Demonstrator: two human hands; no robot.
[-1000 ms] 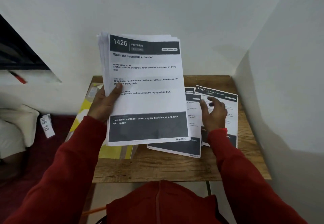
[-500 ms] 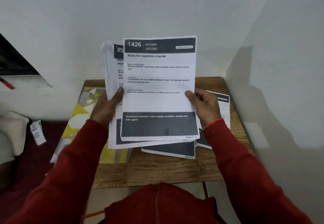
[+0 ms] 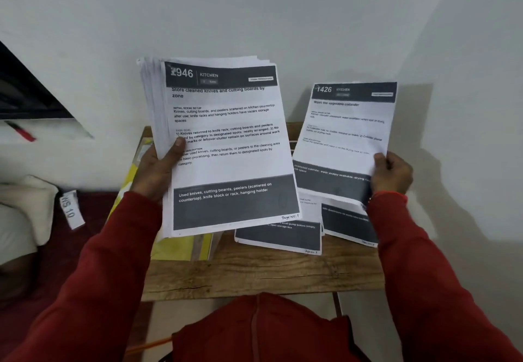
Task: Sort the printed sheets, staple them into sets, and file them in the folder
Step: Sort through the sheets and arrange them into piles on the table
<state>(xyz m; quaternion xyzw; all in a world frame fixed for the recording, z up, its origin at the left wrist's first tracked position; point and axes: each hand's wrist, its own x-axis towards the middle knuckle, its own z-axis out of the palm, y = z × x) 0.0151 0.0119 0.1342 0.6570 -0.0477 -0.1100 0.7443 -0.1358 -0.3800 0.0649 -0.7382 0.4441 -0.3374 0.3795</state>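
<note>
Wooden table [image 3: 254, 276]: left hand [image 3: 154, 170] grips stack [image 3: 226, 149]; right hand [image 3: 392, 173] pinches sheet [image 3: 345, 135].

The single head-worn camera is looking forward and down from close above the person's chest, facing a white wall corner, taking in a small wooden table [image 3: 254, 274] and both raised forearms near the lens.

Stack [image 3: 226, 146] left, single sheet [image 3: 345, 135] right (both above table [image 3: 254, 274]); folder [image 3: 181, 245] under stack.

Bare table front [image 3: 254, 276]; sheets [image 3: 278, 237] and folder [image 3: 181, 248] crowd behind
</note>
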